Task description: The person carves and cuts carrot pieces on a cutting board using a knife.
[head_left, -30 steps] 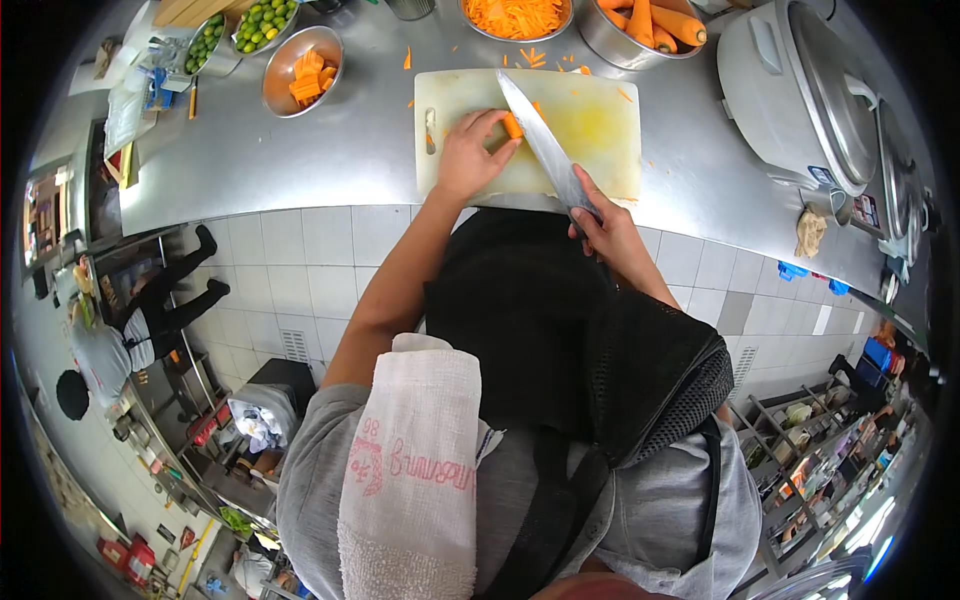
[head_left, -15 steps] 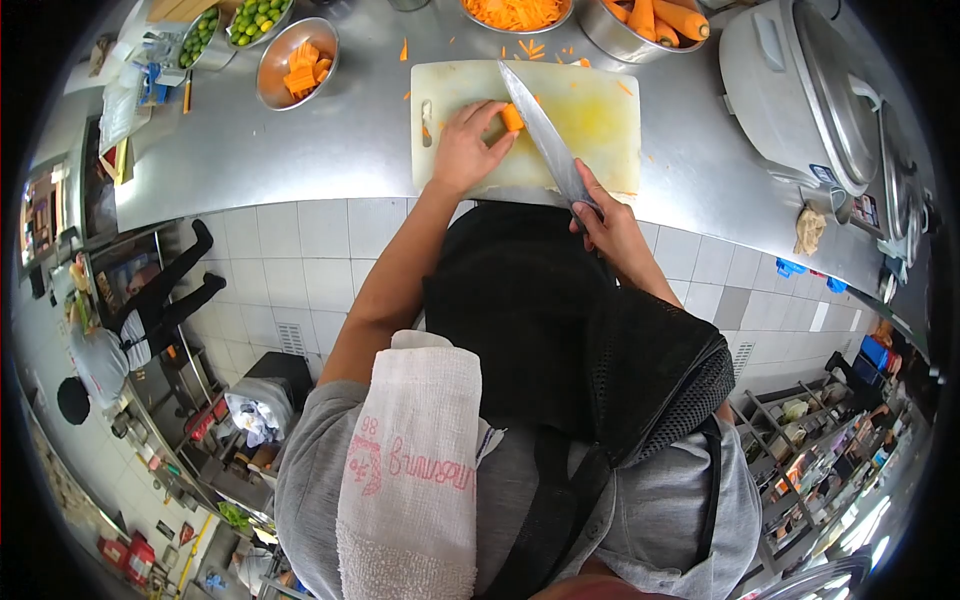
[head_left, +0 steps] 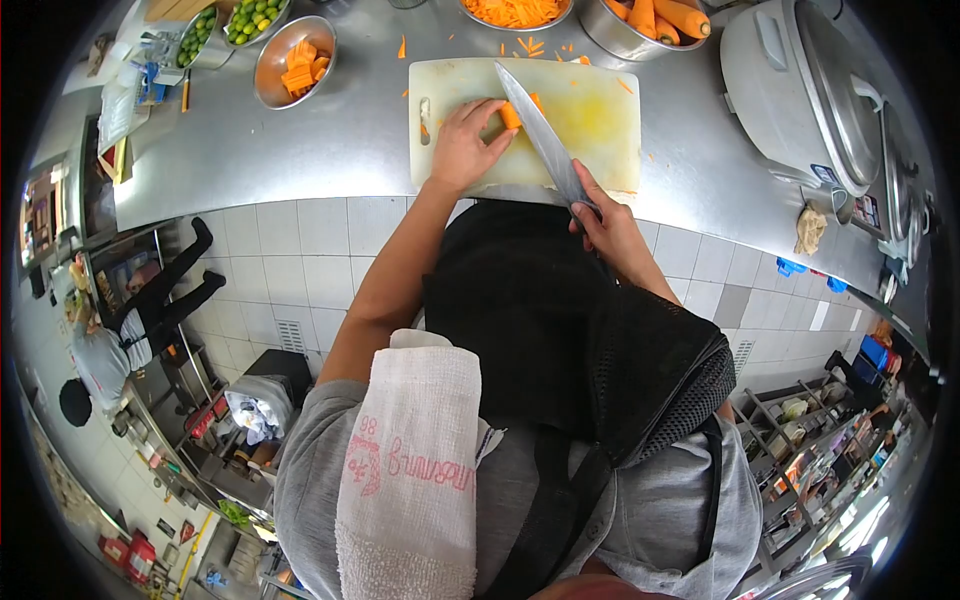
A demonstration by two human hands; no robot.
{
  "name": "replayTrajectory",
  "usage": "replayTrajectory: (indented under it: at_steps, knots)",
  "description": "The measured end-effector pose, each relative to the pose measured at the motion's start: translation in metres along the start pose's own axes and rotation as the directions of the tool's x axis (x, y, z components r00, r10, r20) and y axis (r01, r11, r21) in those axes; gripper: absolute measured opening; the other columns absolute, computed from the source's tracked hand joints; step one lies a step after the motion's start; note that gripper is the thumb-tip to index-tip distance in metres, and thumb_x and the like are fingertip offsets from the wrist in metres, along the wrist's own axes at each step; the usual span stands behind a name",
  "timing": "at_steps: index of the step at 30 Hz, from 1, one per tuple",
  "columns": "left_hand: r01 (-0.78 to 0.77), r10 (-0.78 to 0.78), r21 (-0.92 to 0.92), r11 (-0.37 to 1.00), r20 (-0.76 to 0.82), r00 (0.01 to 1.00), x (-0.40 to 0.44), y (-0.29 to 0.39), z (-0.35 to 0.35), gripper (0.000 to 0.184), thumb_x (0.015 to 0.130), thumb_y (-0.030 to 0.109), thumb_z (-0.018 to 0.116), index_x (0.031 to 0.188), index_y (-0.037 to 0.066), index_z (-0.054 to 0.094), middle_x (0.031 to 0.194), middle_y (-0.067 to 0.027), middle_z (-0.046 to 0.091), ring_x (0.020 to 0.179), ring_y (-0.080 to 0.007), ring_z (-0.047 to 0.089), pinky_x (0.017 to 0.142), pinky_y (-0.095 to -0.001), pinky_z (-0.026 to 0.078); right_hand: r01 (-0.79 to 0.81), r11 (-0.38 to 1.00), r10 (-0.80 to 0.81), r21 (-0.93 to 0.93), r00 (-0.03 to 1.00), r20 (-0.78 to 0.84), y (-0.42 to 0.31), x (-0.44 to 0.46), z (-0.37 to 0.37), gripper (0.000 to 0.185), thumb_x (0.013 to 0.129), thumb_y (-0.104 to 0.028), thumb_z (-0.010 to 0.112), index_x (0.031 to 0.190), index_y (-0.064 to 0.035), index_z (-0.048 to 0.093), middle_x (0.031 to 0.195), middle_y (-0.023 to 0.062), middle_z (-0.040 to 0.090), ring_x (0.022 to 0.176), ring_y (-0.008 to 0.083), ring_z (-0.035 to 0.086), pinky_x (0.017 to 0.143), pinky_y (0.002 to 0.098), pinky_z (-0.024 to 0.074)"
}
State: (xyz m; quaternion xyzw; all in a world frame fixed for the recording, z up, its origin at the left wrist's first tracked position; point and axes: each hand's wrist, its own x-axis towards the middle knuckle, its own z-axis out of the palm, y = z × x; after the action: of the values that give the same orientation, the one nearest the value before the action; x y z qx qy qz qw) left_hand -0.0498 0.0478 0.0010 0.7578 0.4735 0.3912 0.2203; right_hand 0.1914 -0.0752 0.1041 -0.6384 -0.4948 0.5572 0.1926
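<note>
My left hand [head_left: 466,147] is closed on a carrot piece [head_left: 511,116], pinning it to the white cutting board [head_left: 590,165]. In my right hand [head_left: 603,218] is the handle of a large kitchen knife [head_left: 543,128]. Its blade lies slantwise over the board, just right of the fingers and against the carrot. A bit of orange shows on the blade's far side. Yellow stains mark the board's right half, and small carrot scraps lie along its far edge.
A metal bowl [head_left: 270,75] of carrot pieces stands left of the board. Beyond it are a bowl of shredded carrot [head_left: 513,26] and a pot [head_left: 618,40] of whole carrots. A large lidded cooker [head_left: 765,90] is at right; limes [head_left: 258,18] fill bowls at far left.
More orange now shows on the far side of the blade by the carrot piece. My hands and the knife have barely shifted. A person in the background has moved their arms slightly.
</note>
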Motion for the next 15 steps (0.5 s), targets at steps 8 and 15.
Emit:
replayTrajectory:
  at_steps: [8, 15]
  knots:
    - [0.043, -0.043, -0.012, 0.999, 0.017, 0.999, 0.0003, 0.0027, -0.0014, 0.046, 0.079, 0.017, 0.088, 0.120, 0.004, 0.072, 0.114, -0.0088, 0.073, 0.081, -0.0217, 0.065, 0.076, -0.0350, 0.057, 0.014, 0.999, -0.014, -0.048, 1.000, 0.001, 0.0078, -0.0031, -0.0001, 0.067, 0.106, -0.009, 0.061, 0.164, -0.0296, 0.038, 0.076, 0.0056, 0.067, 0.057, 0.0133, 0.058, 0.060, 0.0322, 0.0544]
    - [0.087, -0.086, -0.024, 0.996, 0.020, 0.996, -0.0006, 0.0032, -0.0002, 0.044, 0.079, 0.021, 0.087, 0.117, 0.006, 0.072, 0.111, -0.0068, 0.073, 0.080, -0.0227, 0.065, 0.080, -0.0378, 0.056, -0.021, 0.999, 0.021, -0.027, 1.000, -0.012, -0.0005, -0.0094, -0.0005, 0.065, 0.106, -0.010, 0.062, 0.164, -0.0289, 0.039, 0.079, 0.0044, 0.066, 0.060, 0.0108, 0.053, 0.062, 0.0296, 0.0518]
